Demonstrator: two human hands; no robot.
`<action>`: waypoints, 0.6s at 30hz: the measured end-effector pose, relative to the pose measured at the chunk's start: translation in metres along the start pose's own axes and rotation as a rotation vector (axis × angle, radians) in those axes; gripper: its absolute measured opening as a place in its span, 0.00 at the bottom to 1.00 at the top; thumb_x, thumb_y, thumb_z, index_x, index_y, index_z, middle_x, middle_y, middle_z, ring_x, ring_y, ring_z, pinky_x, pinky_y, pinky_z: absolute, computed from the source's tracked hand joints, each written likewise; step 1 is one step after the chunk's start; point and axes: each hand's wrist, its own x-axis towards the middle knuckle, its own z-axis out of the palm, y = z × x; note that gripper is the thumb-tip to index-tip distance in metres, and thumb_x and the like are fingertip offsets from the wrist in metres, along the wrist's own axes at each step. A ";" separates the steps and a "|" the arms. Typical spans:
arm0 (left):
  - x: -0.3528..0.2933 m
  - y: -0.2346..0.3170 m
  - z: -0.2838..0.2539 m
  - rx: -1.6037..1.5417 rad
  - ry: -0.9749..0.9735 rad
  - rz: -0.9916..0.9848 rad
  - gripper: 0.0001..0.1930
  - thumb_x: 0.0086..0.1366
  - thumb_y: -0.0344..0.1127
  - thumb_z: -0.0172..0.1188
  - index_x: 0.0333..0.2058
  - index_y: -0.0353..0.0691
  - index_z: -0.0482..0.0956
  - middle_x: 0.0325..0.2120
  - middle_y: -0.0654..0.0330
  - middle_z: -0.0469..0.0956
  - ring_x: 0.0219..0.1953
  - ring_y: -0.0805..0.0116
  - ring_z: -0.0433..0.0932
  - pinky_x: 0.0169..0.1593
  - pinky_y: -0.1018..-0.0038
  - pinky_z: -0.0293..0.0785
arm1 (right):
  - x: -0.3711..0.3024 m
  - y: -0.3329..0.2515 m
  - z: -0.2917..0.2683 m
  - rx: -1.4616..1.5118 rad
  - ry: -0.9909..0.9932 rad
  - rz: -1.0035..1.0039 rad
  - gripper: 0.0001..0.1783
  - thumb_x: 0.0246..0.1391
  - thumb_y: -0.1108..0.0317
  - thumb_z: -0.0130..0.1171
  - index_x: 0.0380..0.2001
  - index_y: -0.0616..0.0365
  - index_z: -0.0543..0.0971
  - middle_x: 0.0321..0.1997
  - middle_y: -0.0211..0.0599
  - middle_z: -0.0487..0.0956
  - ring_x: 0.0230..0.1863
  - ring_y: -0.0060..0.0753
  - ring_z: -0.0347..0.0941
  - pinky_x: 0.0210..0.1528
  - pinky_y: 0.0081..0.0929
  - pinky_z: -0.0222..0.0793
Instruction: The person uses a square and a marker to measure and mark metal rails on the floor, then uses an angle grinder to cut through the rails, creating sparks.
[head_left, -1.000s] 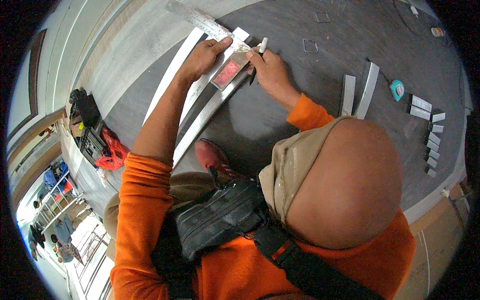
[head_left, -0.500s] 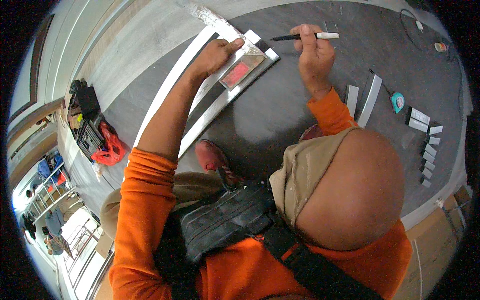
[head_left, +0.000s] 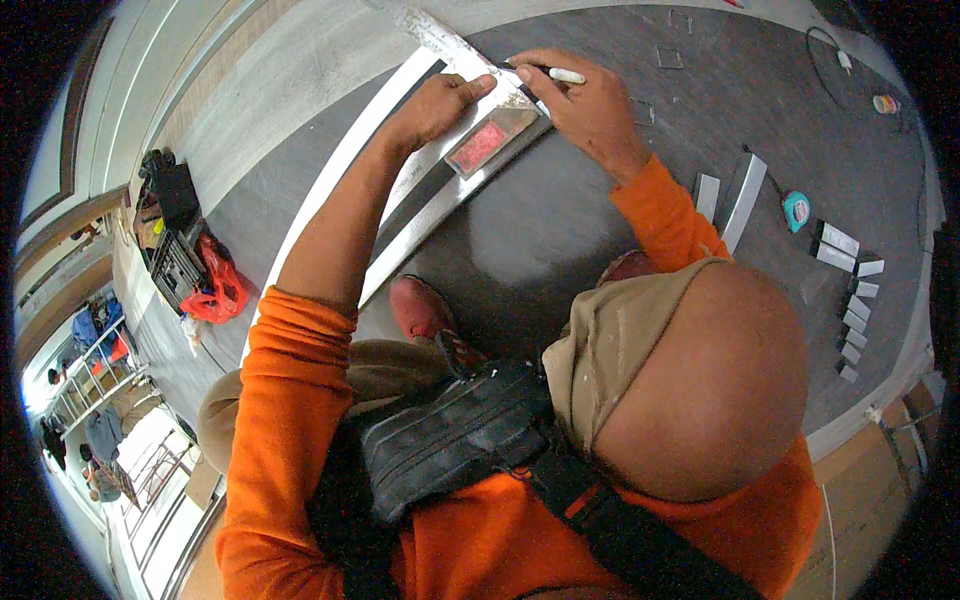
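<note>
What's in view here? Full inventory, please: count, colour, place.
metal strips: at least three, whitish silver, upper centre
metal square: one, silver, across the strips
marker: one, black and white, in the right hand
short metal pieces: two, silver, right of centre
small metal pieces: several, silver, far right
tape measure: one, turquoise, right
plug: one, white, upper right
small container: one, whitish and orange, upper right
plastic bag: one, red, left
dark pile: one, mostly black, left
floor: one, dark grey, throughout
shoulder bag: one, black, lower centre
shoes: two, red, centre
sleeves: two, orange, either side
left hand: one, at the metal square
</note>
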 end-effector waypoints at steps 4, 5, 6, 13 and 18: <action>0.004 -0.004 0.003 -0.016 0.018 0.038 0.38 0.65 0.66 0.51 0.35 0.25 0.80 0.30 0.46 0.80 0.36 0.57 0.77 0.46 0.61 0.70 | -0.001 0.020 -0.001 0.048 0.060 -0.082 0.13 0.58 0.56 0.60 0.39 0.51 0.83 0.36 0.37 0.84 0.35 0.41 0.82 0.37 0.33 0.75; 0.004 -0.006 0.003 -0.016 0.028 0.042 0.38 0.65 0.67 0.51 0.36 0.25 0.80 0.30 0.46 0.80 0.36 0.57 0.77 0.46 0.61 0.70 | -0.003 0.017 -0.006 0.046 0.040 -0.054 0.12 0.58 0.56 0.60 0.37 0.52 0.83 0.35 0.38 0.84 0.35 0.43 0.81 0.37 0.34 0.74; 0.004 -0.007 0.003 -0.015 0.039 0.047 0.38 0.64 0.67 0.52 0.36 0.25 0.80 0.30 0.46 0.80 0.36 0.58 0.77 0.46 0.62 0.70 | -0.006 0.013 -0.011 0.044 0.019 -0.026 0.13 0.58 0.56 0.59 0.36 0.52 0.83 0.35 0.39 0.83 0.34 0.45 0.81 0.36 0.35 0.74; -0.005 0.003 0.000 -0.079 0.005 0.017 0.39 0.63 0.67 0.54 0.41 0.24 0.80 0.35 0.46 0.80 0.40 0.58 0.77 0.49 0.64 0.70 | -0.030 0.012 -0.026 -0.194 0.095 0.259 0.20 0.62 0.52 0.54 0.32 0.60 0.81 0.28 0.45 0.81 0.30 0.46 0.77 0.34 0.37 0.71; -0.005 0.005 0.004 -0.160 -0.007 0.039 0.36 0.62 0.62 0.60 0.44 0.25 0.79 0.37 0.46 0.81 0.44 0.57 0.78 0.52 0.65 0.70 | -0.058 0.052 0.022 0.021 -0.065 0.431 0.22 0.66 0.54 0.50 0.39 0.64 0.80 0.30 0.38 0.82 0.29 0.31 0.78 0.34 0.29 0.71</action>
